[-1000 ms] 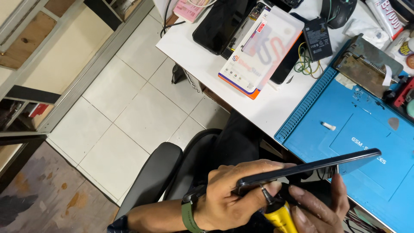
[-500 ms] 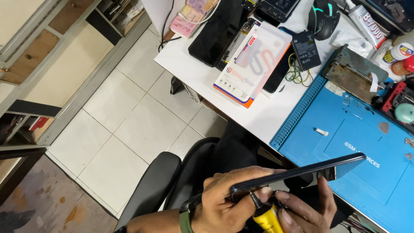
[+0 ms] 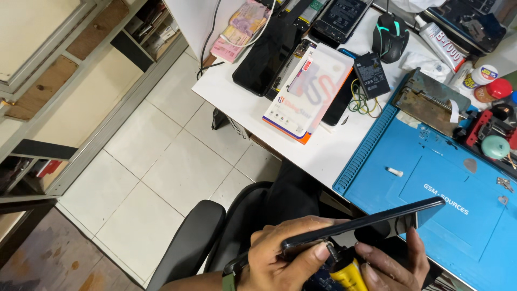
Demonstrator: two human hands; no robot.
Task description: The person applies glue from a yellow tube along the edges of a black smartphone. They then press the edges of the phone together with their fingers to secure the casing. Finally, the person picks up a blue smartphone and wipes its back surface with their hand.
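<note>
My left hand (image 3: 280,258) grips a dark smartphone (image 3: 366,226) edge-up, off the near edge of the white table (image 3: 323,156), beside the blue repair mat (image 3: 431,188). My right hand (image 3: 393,267) pinches a yellow-handled screwdriver (image 3: 344,269), its tip meeting the phone's lower end.

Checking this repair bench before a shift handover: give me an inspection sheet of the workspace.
Surface: white table with blue work mat.
Job's things: dark phone held edge-on; yellow-handled tool at its lower edge.
Clutter: white flat box, loose battery, mouse, glue tube, red fixture.
Hands: left hand grips phone; right hand holds tool.
Cables: white and black leads hang off table.
Surroundings: tiled floor, black chair, shelving.
</note>
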